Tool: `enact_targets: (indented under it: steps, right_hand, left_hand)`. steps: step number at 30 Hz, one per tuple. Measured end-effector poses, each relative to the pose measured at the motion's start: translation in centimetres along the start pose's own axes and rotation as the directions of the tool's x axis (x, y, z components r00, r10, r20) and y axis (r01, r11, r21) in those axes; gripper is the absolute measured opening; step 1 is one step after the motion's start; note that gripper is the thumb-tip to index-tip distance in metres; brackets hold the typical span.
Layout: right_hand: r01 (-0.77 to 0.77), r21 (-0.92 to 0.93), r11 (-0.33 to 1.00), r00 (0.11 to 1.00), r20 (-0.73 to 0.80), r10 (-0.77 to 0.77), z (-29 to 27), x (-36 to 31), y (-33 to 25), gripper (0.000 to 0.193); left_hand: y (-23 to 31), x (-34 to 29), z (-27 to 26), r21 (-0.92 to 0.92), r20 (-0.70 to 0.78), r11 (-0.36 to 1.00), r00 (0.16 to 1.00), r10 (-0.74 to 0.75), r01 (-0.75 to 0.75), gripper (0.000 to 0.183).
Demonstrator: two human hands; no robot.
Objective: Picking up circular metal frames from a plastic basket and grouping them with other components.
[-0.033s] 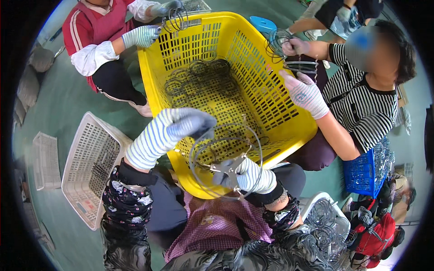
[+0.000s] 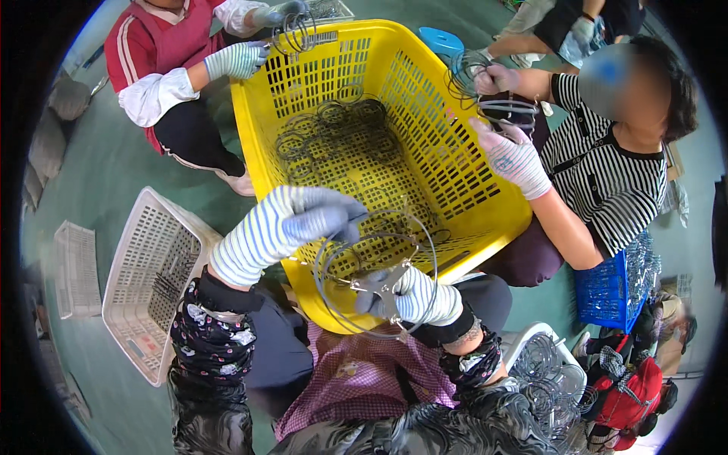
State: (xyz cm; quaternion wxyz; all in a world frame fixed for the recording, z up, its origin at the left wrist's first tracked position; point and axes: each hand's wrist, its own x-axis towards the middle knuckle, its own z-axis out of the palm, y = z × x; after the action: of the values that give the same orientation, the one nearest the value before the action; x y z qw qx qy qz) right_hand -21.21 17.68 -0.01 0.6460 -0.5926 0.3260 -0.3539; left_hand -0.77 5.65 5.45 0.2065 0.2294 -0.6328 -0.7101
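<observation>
A round wire ring frame with a flat silver bracket across its middle is held over the near end of a yellow basket. My right hand, in a striped glove with grey fingers, is closed on the bracket. At the ring's upper left, my left hand, gloved alike, has its fingers bent together against the wire; its fingertips partly hide the ring there. Deeper in the basket lies a pile of dark wire rings.
A white basket with small dark pieces stands at left. At lower right, a white container is heaped with wire rings. Co-workers handle wire pieces at the right rim and far left. Beyond stand a blue crate and blue stool.
My left hand has moved slightly down and right along the ring. The ring has shifted a little to the left. The right co-worker's wire piece has tilted.
</observation>
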Motion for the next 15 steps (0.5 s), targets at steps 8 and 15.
enact_targets:
  steps: [8, 15]
  right_hand:
    - [-0.008, -0.313, 0.950, 0.897, -0.423, -0.132, 1.0, -0.2, 2.1, 0.016]
    - [-0.009, -0.300, 0.954, 0.874, -0.467, -0.138, 1.6, -0.2, 2.4, 0.021]
  left_hand:
    - [-0.3, 0.3, 1.4, 0.129, -0.116, 0.988, 0.991, -0.072, 0.087, 0.036]
    - [-1.4, 0.4, 1.8, 0.168, -0.138, 0.978, 0.986, -0.097, 0.120, 0.030]
